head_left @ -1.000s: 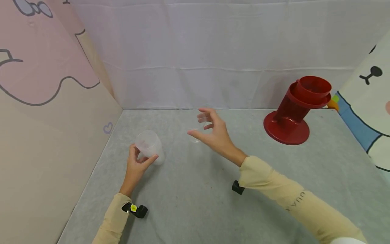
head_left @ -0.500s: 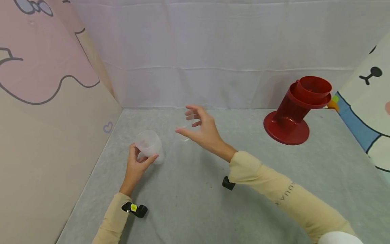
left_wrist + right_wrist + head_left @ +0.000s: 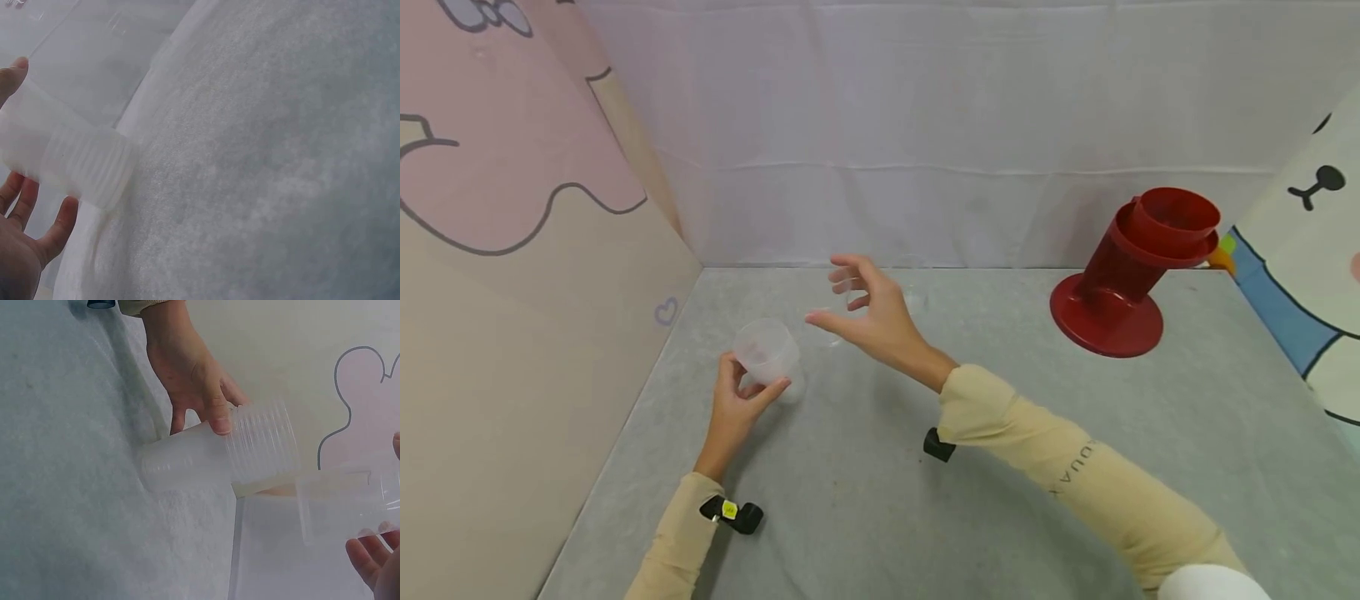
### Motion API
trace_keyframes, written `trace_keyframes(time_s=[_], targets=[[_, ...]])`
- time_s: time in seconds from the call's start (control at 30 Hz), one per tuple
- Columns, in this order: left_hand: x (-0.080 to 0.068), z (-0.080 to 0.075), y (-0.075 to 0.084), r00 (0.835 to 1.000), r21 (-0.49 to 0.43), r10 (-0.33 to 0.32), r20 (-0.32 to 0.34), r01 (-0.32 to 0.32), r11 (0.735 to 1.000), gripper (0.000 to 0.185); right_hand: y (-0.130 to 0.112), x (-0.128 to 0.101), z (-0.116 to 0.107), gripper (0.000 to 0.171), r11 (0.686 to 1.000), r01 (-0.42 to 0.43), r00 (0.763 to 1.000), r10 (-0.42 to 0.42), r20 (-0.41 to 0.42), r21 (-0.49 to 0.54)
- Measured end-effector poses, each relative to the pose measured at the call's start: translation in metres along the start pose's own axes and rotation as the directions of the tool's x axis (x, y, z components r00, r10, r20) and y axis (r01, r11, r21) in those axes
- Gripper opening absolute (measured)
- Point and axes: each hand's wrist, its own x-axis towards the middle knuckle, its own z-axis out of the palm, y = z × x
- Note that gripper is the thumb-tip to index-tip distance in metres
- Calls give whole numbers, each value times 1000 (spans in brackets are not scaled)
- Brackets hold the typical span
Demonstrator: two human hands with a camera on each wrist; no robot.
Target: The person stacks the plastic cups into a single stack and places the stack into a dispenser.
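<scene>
My left hand [image 3: 733,417] grips a stack of clear plastic cups [image 3: 769,357] on the left of the table, thumb on one side and fingers on the other. In the right wrist view the nested rims of the cup stack [image 3: 262,439] show as close ridges, its base down by the cloth. My right hand [image 3: 883,325] holds a single clear plastic cup [image 3: 344,503] in the air, thumb and fingers curled round it. That cup lies sideways, close to the stack's rims, and is almost invisible in the head view.
Toward the back right stands a red plastic tube [image 3: 1108,296] on a round base, with a red cup-like piece [image 3: 1176,212] at its top. A pale grey cloth covers the table [image 3: 880,500]. Printed panels flank it on both sides, and a white curtain [image 3: 880,133] hangs behind.
My right hand has moved left with the clear cup, nearer the stack. The left hand and the stack have stayed in place.
</scene>
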Motion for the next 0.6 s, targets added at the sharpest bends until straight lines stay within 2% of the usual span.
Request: trace_keyframes(time_s=[0.23, 0.6], targets=[[1, 0, 0, 1000, -2, 8, 10, -8, 1000, 61, 5, 8, 10, 68, 1000, 16, 1000, -15, 23, -16], [1, -1, -1, 1000, -6, 3, 8, -3, 1000, 60, -8, 16, 24, 68, 999, 32, 997, -33, 66, 18]])
